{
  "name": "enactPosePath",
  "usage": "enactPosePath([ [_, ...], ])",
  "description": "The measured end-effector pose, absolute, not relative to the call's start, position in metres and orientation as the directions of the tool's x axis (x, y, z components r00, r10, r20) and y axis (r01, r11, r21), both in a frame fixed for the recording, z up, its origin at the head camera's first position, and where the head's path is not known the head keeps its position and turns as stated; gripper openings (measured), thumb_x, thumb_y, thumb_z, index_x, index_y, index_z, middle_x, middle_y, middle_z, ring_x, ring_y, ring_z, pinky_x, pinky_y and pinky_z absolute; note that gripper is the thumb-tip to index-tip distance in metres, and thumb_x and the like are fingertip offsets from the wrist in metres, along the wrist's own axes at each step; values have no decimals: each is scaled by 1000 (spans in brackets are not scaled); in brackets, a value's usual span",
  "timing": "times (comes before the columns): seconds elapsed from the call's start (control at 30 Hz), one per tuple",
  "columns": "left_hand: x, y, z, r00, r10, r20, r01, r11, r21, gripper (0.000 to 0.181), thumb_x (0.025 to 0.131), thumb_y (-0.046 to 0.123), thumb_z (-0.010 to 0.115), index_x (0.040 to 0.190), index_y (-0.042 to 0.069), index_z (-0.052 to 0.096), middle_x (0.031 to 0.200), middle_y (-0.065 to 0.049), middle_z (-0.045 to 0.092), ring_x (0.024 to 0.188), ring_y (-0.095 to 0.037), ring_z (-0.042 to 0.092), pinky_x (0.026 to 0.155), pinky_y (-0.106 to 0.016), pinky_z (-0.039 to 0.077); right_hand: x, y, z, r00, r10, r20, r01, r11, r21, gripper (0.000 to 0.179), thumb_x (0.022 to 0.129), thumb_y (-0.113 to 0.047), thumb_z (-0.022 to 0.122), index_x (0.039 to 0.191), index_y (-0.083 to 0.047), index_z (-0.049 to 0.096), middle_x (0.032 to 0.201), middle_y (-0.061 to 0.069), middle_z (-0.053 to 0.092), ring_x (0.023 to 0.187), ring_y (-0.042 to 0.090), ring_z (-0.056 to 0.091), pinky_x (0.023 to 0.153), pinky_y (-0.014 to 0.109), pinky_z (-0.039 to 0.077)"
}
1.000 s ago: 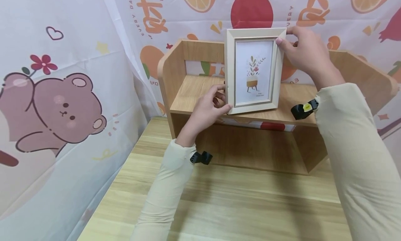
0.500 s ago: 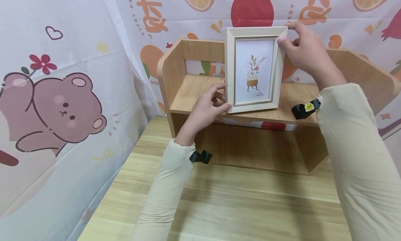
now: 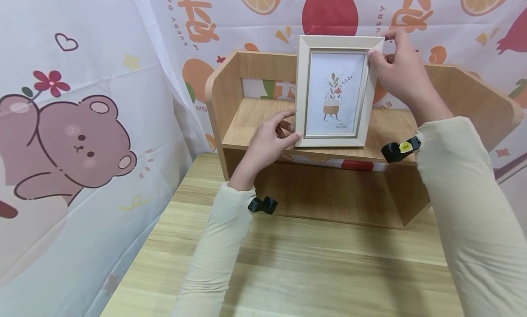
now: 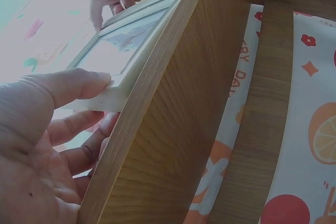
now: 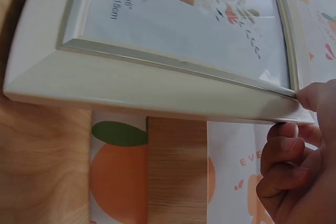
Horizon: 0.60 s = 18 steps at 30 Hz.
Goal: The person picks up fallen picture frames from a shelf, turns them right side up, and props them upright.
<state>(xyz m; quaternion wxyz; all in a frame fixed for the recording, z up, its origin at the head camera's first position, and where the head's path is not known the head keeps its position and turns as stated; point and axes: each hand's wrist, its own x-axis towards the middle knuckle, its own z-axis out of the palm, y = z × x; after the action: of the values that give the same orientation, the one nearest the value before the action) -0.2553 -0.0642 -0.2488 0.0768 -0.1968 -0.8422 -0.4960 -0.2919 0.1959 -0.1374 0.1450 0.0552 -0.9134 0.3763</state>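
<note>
A cream picture frame (image 3: 302,93) with a potted-plant print stands upright near the front edge of the upper shelf (image 3: 255,120). My left hand (image 3: 269,141) pinches its lower left corner; in the left wrist view the thumb (image 4: 86,83) lies on the front and the fingers sit behind. My right hand (image 3: 405,72) grips the upper right corner, thumb on the front. In the right wrist view, my right hand (image 5: 302,166) curls its fingers behind the frame's edge (image 5: 157,90). The back of the frame is hidden.
The wooden desktop shelf unit (image 3: 222,93) has side panels left and right and a lower compartment (image 3: 329,193). It stands on a wood-grain table (image 3: 313,262). A fruit-print cloth (image 3: 263,29) hangs behind, a bear-print cloth (image 3: 160,125) at the left.
The frame has turned slightly, its right side shifting right with my right hand, and its lower edge now runs level along the shelf. My left hand keeps its hold on the corner.
</note>
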Motion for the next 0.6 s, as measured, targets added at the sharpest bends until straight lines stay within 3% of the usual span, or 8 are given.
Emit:
enactPosePath([
  [0.2, -257, -64, -250, -913, 239, 331, 405, 432, 806, 54, 90, 18, 67, 141, 14, 49, 105, -9, 65, 83, -18, 53, 69, -25, 41, -290, 193, -139, -948, 20, 318, -218, 687, -694, 48, 100, -45, 35, 143, -31, 20, 151, 11, 39, 131, 26, 50, 109, 45, 39],
  [0.6, -261, -65, -250, -914, 220, 340, 404, 437, 803, 53, 91, 18, 66, 141, 14, 50, 106, -10, 66, 84, -19, 53, 70, -25, 42, -283, 189, -140, -942, 79, 327, -191, 673, -714, 48, 99, -45, 35, 142, -30, 20, 153, 6, 37, 131, 23, 50, 109, 41, 38],
])
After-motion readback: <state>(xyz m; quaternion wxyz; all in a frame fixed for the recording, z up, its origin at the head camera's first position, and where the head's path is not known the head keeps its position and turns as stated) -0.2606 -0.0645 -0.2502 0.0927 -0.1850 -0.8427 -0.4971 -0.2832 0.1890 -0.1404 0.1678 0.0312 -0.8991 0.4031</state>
